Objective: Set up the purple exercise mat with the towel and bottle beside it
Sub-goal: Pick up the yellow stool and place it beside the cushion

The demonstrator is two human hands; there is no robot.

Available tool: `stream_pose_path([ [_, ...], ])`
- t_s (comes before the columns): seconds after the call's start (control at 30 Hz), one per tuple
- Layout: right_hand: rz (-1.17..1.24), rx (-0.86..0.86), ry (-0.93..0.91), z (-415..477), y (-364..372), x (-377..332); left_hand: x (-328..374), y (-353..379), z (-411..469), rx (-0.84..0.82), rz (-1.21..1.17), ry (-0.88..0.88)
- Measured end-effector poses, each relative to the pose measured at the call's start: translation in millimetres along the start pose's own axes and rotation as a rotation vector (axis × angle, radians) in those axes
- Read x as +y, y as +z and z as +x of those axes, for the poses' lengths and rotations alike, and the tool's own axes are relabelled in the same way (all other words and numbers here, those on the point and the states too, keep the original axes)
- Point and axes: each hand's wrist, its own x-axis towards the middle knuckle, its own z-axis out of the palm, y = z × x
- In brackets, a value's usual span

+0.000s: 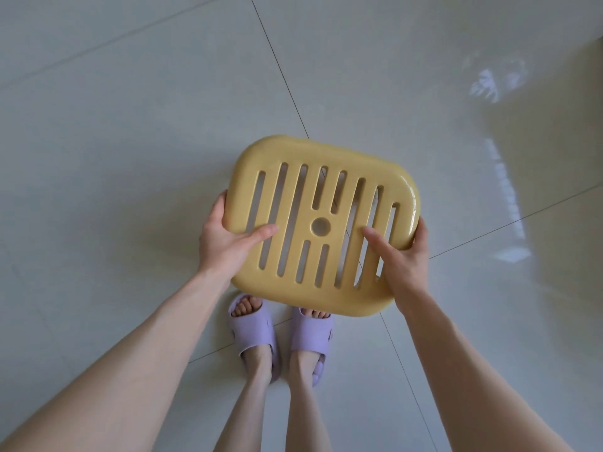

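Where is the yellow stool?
The yellow stool sits mid-frame in the head view, held between the left hand and the right hand, just above the feet in purple slippers.

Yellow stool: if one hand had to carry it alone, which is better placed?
Probably the left hand: it grips the yellow stool about midway along its edge, thumb across the slats. The right hand holds nearer a corner, so the stool might tip.

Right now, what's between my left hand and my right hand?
In the head view, the yellow slotted stool fills that stretch; the left hand and right hand each grip a side edge, thumbs on top.
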Motion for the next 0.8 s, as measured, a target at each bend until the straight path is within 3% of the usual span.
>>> stream_pose_path([
  [0.47, -0.179, -0.206, -0.148, -78.8, 37.5, -169.5, 100.3, -119.9, -77.6, 0.241, -0.212, -0.022],
  [0.8, -0.295, -0.359, -0.258, -170.5, 143.4, -284.7, 154.2, -271.2, -111.6, 0.415, -0.318, -0.028],
])
